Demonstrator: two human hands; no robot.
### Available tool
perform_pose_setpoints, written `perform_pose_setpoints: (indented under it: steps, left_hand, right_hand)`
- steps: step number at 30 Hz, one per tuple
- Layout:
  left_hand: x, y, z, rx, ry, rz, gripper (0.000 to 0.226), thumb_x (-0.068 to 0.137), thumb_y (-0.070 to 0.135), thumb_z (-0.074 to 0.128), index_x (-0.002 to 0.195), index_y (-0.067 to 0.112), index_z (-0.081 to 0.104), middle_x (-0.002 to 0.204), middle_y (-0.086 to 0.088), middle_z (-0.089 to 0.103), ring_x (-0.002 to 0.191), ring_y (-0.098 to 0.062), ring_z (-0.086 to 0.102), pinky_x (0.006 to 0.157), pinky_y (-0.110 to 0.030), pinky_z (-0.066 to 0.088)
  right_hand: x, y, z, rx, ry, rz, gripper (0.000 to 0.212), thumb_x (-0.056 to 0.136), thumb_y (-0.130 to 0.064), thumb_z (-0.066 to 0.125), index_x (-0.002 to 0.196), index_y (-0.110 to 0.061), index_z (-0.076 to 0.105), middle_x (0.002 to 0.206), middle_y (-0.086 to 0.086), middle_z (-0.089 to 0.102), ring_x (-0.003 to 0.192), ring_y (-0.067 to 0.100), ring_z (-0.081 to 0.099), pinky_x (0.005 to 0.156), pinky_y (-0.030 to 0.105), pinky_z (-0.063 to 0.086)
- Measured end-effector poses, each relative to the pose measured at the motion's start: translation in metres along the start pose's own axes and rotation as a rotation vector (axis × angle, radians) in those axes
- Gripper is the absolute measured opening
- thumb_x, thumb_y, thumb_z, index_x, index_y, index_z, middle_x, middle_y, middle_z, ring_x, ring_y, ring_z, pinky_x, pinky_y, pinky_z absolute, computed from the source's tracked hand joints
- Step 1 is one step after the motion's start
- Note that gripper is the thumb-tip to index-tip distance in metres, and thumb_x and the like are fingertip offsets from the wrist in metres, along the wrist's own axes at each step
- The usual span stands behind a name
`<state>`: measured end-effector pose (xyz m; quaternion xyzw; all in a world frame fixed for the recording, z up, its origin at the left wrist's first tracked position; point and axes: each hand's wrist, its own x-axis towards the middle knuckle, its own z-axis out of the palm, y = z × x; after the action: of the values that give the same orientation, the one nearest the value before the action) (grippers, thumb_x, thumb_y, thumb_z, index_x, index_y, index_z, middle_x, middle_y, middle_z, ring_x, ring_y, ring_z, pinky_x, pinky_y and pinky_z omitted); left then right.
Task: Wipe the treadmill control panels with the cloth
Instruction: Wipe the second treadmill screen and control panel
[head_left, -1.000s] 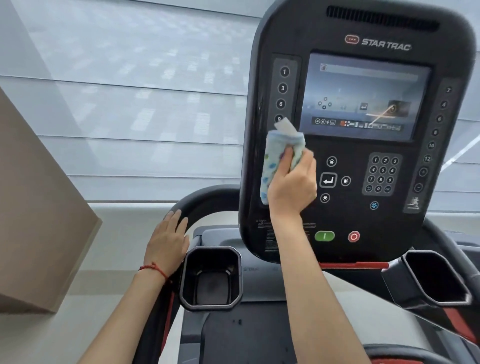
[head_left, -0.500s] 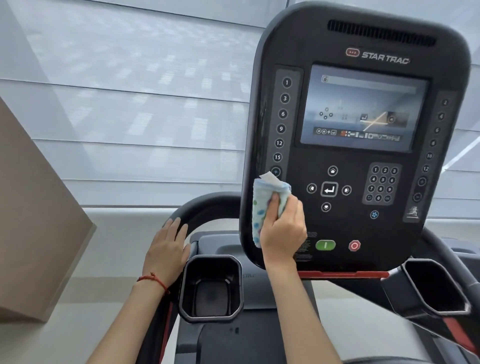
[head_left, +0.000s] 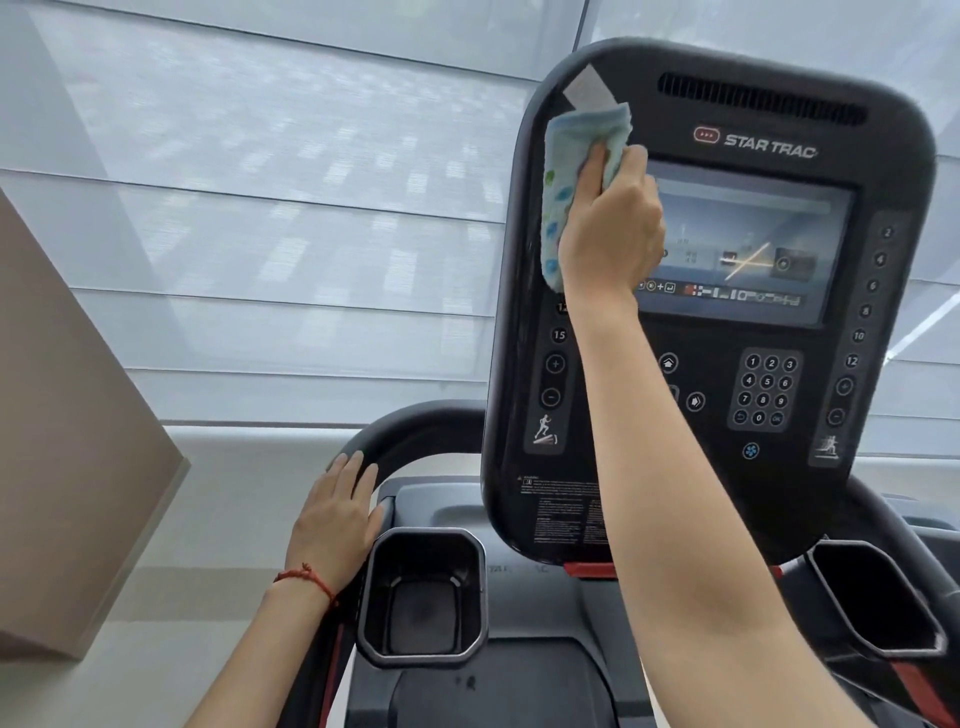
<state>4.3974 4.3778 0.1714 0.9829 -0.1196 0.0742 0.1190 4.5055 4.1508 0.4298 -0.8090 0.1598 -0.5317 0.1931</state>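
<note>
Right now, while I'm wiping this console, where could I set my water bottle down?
The left cupholder, just right of your left hand, looks empty, and so does the right cupholder under the console's lower right corner. The console face is crowded: your right hand and cloth cover the upper left, and buttons fill the rest.

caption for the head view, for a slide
Right hand presses a cloth to the treadmill console, upper left; left hand rests on the handrail.

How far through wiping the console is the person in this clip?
Partway. The right hand presses the cloth on the control panel at its upper left. The keypad and right button column look untouched. The left hand rests on the handrail.
</note>
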Motion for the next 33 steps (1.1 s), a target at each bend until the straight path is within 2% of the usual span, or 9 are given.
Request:
perform_pose_setpoints:
  steps: [3, 6, 11, 13, 14, 16, 24, 28, 33]
  left_hand:
    - [-0.001, -0.002, 0.000, 0.023, -0.028, 0.012, 0.082, 0.099, 0.045, 0.001, 0.107, -0.005, 0.066, 0.112, -0.025, 0.062, 0.104, -0.041, 0.059, 0.082, -0.048, 0.051]
    - [-0.001, -0.002, -0.001, 0.041, -0.045, 0.001, 0.075, 0.100, 0.042, 0.007, 0.108, -0.004, 0.065, 0.112, -0.024, 0.062, 0.105, -0.039, 0.059, 0.084, -0.046, 0.050]
    - [-0.001, 0.000, -0.005, 0.057, -0.068, -0.017, 0.050, 0.082, 0.032, 0.040, 0.106, -0.005, 0.066, 0.112, -0.025, 0.062, 0.104, -0.041, 0.059, 0.083, -0.049, 0.050]
    - [0.000, -0.001, -0.005, 0.062, -0.015, 0.017, 0.041, 0.079, 0.025, 0.064, 0.106, -0.005, 0.065, 0.112, -0.025, 0.061, 0.104, -0.041, 0.059, 0.083, -0.050, 0.050]
    - [0.000, -0.001, -0.006, 0.052, -0.009, 0.023, 0.043, 0.072, 0.018, 0.076, 0.106, -0.005, 0.065, 0.112, -0.026, 0.061, 0.104, -0.042, 0.059, 0.083, -0.051, 0.050]
    - [-0.001, 0.000, -0.007, 0.021, -0.014, 0.031, 0.053, 0.060, 0.011, 0.085, 0.106, -0.006, 0.065, 0.111, -0.027, 0.062, 0.103, -0.043, 0.059, 0.082, -0.053, 0.050]
    - [-0.001, -0.001, -0.004, 0.022, -0.004, 0.066, 0.040, 0.073, 0.015, 0.072, 0.106, -0.007, 0.065, 0.110, -0.030, 0.061, 0.102, -0.047, 0.059, 0.081, -0.056, 0.048]
    - [-0.008, 0.005, -0.010, -0.048, 0.040, 0.087, 0.052, 0.082, 0.031, 0.037, 0.107, -0.006, 0.065, 0.109, -0.027, 0.062, 0.101, -0.044, 0.059, 0.083, -0.052, 0.049]
    - [-0.019, 0.023, -0.020, -0.114, 0.207, 0.147, 0.051, 0.084, 0.030, 0.038, 0.113, -0.004, 0.062, 0.116, -0.025, 0.060, 0.108, -0.041, 0.056, 0.093, -0.050, 0.043]
  right_hand:
    - [-0.007, 0.002, 0.000, 0.002, 0.007, -0.002, 0.038, 0.097, -0.039, 0.037, 0.106, -0.008, 0.057, 0.086, 0.008, 0.066, 0.073, 0.024, 0.064, 0.057, 0.025, 0.037]
    - [-0.031, 0.011, -0.003, 0.029, 0.020, -0.038, 0.040, 0.095, -0.038, 0.040, 0.095, -0.004, 0.061, 0.073, 0.011, 0.065, 0.063, 0.027, 0.064, 0.051, 0.027, 0.043]
    - [-0.096, 0.038, -0.017, 0.000, 0.021, -0.113, 0.038, 0.094, -0.034, 0.043, 0.080, -0.003, 0.060, 0.062, 0.008, 0.060, 0.049, 0.021, 0.059, 0.041, 0.020, 0.036]
    - [-0.126, 0.051, -0.028, -0.034, -0.019, -0.130, 0.042, 0.096, -0.034, 0.039, 0.077, -0.002, 0.059, 0.061, 0.007, 0.057, 0.048, 0.019, 0.057, 0.042, 0.017, 0.031]
    - [-0.141, 0.057, -0.034, -0.045, -0.045, -0.134, 0.044, 0.097, -0.034, 0.036, 0.077, -0.002, 0.058, 0.061, 0.007, 0.056, 0.048, 0.019, 0.056, 0.043, 0.017, 0.030]
    - [-0.168, 0.068, -0.044, -0.047, -0.105, -0.128, 0.041, 0.097, -0.032, 0.037, 0.077, -0.003, 0.057, 0.062, 0.008, 0.055, 0.049, 0.019, 0.054, 0.041, 0.019, 0.033]
    - [-0.221, 0.092, -0.081, 0.005, -0.338, -0.005, 0.046, 0.097, -0.042, 0.029, 0.078, -0.006, 0.052, 0.063, 0.006, 0.056, 0.051, 0.021, 0.055, 0.043, 0.022, 0.036]
    - [-0.219, 0.099, -0.102, 0.210, -0.505, 0.304, 0.028, 0.094, -0.038, 0.044, 0.076, -0.017, 0.048, 0.067, -0.001, 0.058, 0.062, 0.021, 0.055, 0.055, 0.030, 0.039]
    - [-0.209, 0.112, -0.132, 0.285, -0.553, 0.504, 0.022, 0.094, -0.033, 0.048, 0.073, -0.024, 0.047, 0.067, -0.005, 0.058, 0.065, 0.014, 0.057, 0.057, 0.027, 0.044]
